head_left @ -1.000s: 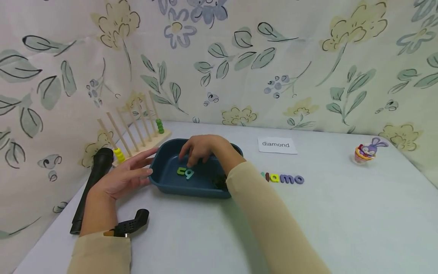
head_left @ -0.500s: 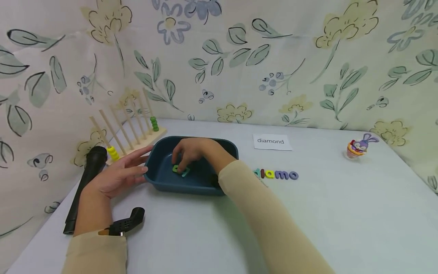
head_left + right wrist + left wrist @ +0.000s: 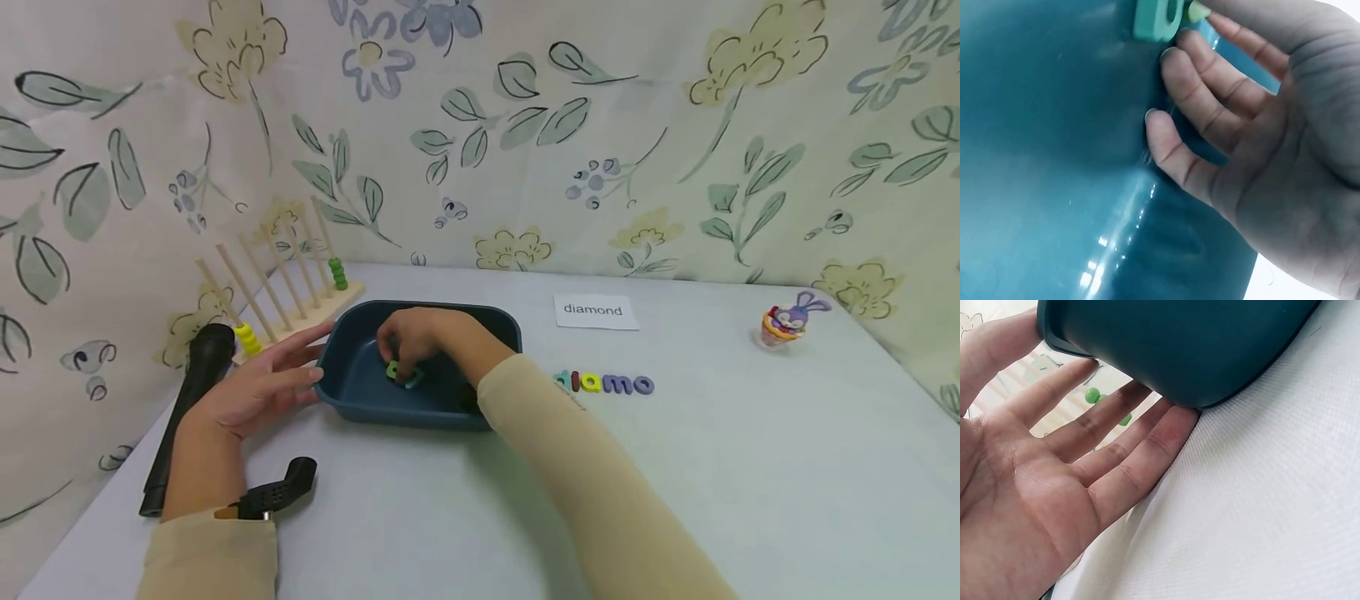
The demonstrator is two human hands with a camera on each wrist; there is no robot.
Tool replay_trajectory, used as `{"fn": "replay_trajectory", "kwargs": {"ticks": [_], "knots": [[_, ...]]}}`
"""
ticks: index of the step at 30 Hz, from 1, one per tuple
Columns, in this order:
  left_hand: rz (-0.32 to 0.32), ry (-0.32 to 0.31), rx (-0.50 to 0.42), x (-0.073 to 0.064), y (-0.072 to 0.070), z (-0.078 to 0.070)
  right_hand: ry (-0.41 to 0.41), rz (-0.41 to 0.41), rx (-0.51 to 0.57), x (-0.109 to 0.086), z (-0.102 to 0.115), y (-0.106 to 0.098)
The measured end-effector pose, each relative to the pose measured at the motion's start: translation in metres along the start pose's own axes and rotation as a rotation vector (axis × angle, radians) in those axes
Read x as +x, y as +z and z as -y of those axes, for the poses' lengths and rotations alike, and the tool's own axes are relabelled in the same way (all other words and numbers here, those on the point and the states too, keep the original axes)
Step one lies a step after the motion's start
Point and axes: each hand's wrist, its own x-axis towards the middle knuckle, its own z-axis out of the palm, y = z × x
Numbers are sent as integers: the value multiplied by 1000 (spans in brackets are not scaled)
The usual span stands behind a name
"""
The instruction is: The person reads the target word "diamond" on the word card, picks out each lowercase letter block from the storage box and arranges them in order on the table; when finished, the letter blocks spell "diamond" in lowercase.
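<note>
A dark blue rectangular bin (image 3: 412, 414) stands on the white table. My left hand (image 3: 262, 385) is at its left end, fingers extended; the thumb touches the rim and the fingertips lie against the outer wall, as the left wrist view shows. Inside the bin, my right hand (image 3: 422, 335) reaches down with bent fingers and pinches a small light green letter (image 3: 1196, 11), which the fingers partly cover. Right beside it lies a teal letter (image 3: 1159, 19), partly hidden by the thumb in the head view. Something dark sits at the bin's right end (image 3: 468, 398), half behind the sleeve.
Right of the bin, letters (image 3: 617, 383) in a row read "diamo", the first partly behind the sleeve. Behind them lies a card (image 3: 596, 312) printed "diamond". A wooden peg rack (image 3: 318, 312) with beads and a black microphone-like object (image 3: 187, 408) stand left; a rabbit figurine (image 3: 787, 321) stands right.
My right hand has lowered onto the letters in the bin, and the green and teal letters have shifted slightly right. My left hand stays at the bin's end. The head view has turned a little.
</note>
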Motion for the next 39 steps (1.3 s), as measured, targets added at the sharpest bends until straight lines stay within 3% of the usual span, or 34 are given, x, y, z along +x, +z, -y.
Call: {"fn": "replay_trajectory", "kwargs": {"ticks": [5,11,17,23,29,34,39], "knots": [[-4,-3,-10,2,4,0,-53,-36,58,-3,-11,1],[6,-3,-14,6,11,1,-108,-97,292,-14,-29,-6],[10,-11,-2,8,13,3,-186,-170,377,-31,-28,-18],[-20,-9,19,5,11,5,-201,-225,510,-52,-26,-26],[-30,1,9,2,7,3,-233,-313,487,-72,-29,-35],[-31,2,9,-1,4,2,-209,-372,459,-87,-36,-40],[-27,3,23,-1,2,-1,-198,-495,399,-103,-45,-41]]}}
